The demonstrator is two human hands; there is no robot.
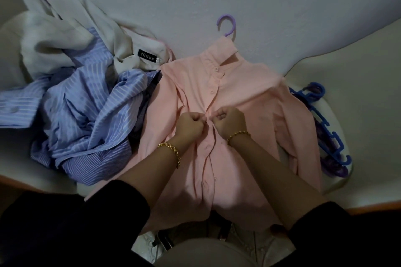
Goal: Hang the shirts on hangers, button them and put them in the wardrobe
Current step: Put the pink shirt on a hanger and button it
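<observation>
White table [364, 119]; hands [191, 124] [230, 119] on pink shirt [245, 93]

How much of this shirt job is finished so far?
Done: the pink shirt is on a purple hanger, its top buttons closed. In hand: the left hand and right hand pinch its front at a middle button. Left: the lower buttons, the striped blue shirts and white shirt heaped unhung, spare hangers waiting; no wardrobe is in view.

Dim, cool light. Soft shadows on lower pink shirt [243, 102]. Edges curve strongly, wide-angle. Slight blur overall; black sleeves [65, 223] lose all detail.
</observation>
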